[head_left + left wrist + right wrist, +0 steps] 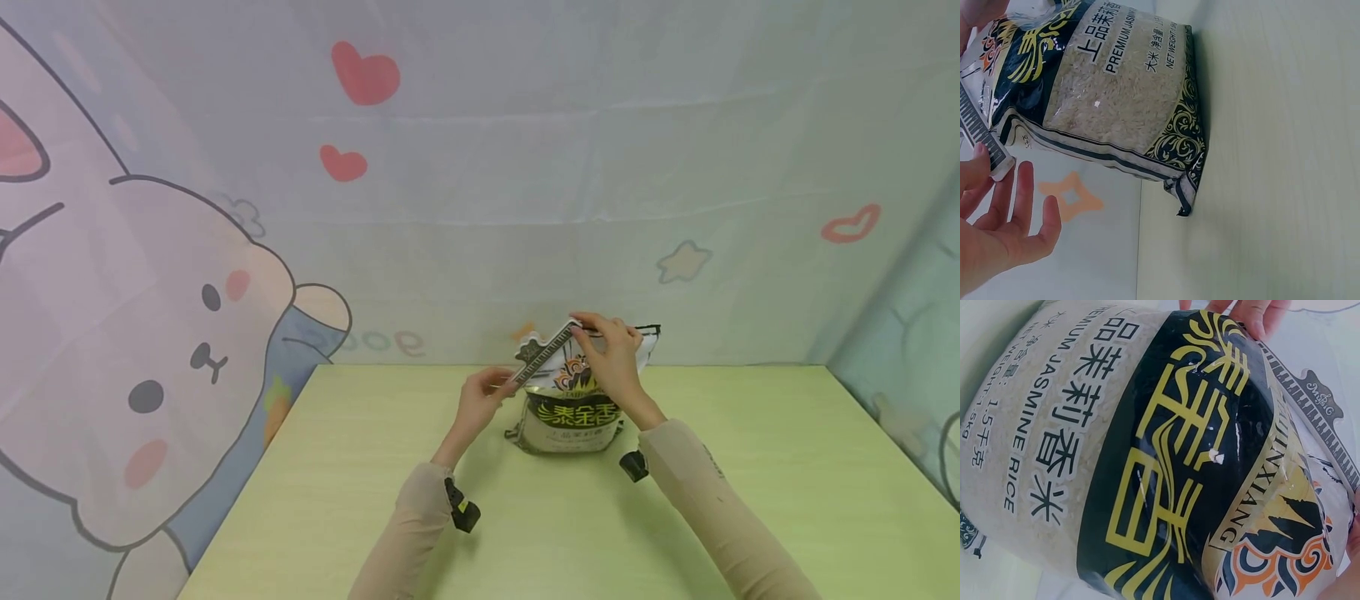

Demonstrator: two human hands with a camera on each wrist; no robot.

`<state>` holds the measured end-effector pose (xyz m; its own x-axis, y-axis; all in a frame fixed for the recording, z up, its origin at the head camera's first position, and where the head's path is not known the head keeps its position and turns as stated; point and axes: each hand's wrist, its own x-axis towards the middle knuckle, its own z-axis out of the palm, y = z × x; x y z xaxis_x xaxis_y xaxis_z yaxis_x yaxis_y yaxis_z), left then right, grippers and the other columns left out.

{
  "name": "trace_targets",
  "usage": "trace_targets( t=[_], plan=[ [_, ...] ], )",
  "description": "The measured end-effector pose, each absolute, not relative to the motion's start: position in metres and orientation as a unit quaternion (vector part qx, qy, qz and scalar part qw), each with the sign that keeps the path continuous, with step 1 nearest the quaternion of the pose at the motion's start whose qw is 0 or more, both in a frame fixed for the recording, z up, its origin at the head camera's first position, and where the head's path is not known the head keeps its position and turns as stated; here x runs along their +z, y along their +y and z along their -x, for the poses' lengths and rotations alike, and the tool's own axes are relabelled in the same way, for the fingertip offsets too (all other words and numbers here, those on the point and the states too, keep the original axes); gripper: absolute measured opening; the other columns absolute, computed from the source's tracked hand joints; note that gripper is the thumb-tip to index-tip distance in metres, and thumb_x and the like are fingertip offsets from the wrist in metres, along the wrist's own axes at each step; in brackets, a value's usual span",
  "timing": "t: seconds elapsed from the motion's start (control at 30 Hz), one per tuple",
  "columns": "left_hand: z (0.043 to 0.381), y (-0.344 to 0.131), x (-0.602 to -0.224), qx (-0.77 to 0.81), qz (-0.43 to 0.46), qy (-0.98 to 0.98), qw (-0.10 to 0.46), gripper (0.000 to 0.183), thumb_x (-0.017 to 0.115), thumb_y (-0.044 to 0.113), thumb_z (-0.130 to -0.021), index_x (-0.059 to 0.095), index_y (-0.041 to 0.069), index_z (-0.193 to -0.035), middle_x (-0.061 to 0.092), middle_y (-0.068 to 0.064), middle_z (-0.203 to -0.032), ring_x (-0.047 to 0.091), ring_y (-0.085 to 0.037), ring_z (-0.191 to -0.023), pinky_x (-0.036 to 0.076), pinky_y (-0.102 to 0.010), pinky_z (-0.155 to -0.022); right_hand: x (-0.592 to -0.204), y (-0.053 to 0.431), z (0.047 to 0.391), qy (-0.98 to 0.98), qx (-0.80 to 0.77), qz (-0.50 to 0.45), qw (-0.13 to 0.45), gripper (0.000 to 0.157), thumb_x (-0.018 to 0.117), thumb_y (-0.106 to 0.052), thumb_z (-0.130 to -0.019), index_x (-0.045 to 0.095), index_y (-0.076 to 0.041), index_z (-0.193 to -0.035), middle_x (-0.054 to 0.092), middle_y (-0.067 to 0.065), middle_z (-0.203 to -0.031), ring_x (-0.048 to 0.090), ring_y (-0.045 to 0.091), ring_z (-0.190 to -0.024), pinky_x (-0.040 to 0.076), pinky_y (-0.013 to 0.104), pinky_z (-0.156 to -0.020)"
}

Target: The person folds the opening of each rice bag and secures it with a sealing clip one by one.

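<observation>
A clear-and-black bag of jasmine rice (573, 421) stands upright on the table, its white top sticking up behind my right hand (617, 362). Slanting across the front of that top is a flat ruler (546, 353) with a piano-key print and a dark "Music" ornament on its edge. My left hand (480, 404) pinches the lower left end of the ruler (982, 128) between thumb and fingers, beside the bag (1116, 87). The ruler's upper right end is pinched by my right hand's thumb and fingers. Rice grains show through the bag's lower part (1029, 419).
The pale green table (337, 500) reaches back to a cartoon-printed cloth backdrop (480, 208) close behind the bag. A second cloth (915, 358) hangs along the right side. Black wrist cameras (463, 508) sit below both hands.
</observation>
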<state>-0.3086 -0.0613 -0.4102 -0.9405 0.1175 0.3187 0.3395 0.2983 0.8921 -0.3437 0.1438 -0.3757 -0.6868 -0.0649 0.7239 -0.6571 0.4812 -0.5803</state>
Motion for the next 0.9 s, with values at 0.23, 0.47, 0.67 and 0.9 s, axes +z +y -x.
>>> trace_targets(
  t=[0.23, 0.47, 0.67, 0.9],
  plan=[
    [0.324, -0.059, -0.428, -0.588, 0.112, -0.795, 0.094, 0.017, 0.06, 0.005, -0.083, 0.06, -0.007, -0.095, 0.065, -0.027, -0.088, 0.064, -0.036, -0.078, 0.055, -0.038, -0.061, -0.375, 0.143, 0.344, -0.791, 0.461, -0.231, 0.33, 0.023, 0.058, -0.013, -0.086, 0.062, -0.004, -0.106, 0.064, 0.016, -0.097, 0.048, 0.027, -0.088, 0.013, 0.053, -0.091],
    [0.331, -0.056, -0.437, -0.589, 0.098, -0.796, 0.1, 0.01, 0.059, 0.003, -0.082, 0.057, -0.004, -0.088, 0.065, -0.025, -0.085, 0.066, -0.027, -0.072, 0.054, -0.028, -0.055, -0.376, 0.141, 0.342, -0.794, 0.436, -0.233, 0.355, 0.021, 0.059, -0.012, -0.085, 0.062, -0.006, -0.104, 0.066, 0.014, -0.096, 0.046, 0.025, -0.084, 0.012, 0.053, -0.089],
    [0.33, -0.054, -0.436, -0.589, 0.097, -0.795, 0.105, 0.008, 0.058, 0.0, -0.082, 0.055, -0.006, -0.087, 0.063, -0.026, -0.085, 0.065, -0.026, -0.07, 0.054, -0.026, -0.054, -0.376, 0.141, 0.343, -0.8, 0.401, -0.226, 0.385, 0.02, 0.059, -0.013, -0.084, 0.063, -0.009, -0.104, 0.066, 0.011, -0.098, 0.041, 0.024, -0.083, 0.01, 0.053, -0.087],
    [0.331, -0.052, -0.435, -0.6, 0.077, -0.79, 0.1, 0.007, 0.059, -0.001, -0.082, 0.054, -0.006, -0.084, 0.061, -0.025, -0.082, 0.065, -0.024, -0.07, 0.055, -0.027, -0.058, -0.376, 0.141, 0.344, -0.794, 0.388, -0.236, 0.403, 0.02, 0.062, -0.01, -0.082, 0.064, -0.006, -0.102, 0.066, 0.012, -0.095, 0.04, 0.026, -0.084, 0.01, 0.054, -0.083]
  ],
)
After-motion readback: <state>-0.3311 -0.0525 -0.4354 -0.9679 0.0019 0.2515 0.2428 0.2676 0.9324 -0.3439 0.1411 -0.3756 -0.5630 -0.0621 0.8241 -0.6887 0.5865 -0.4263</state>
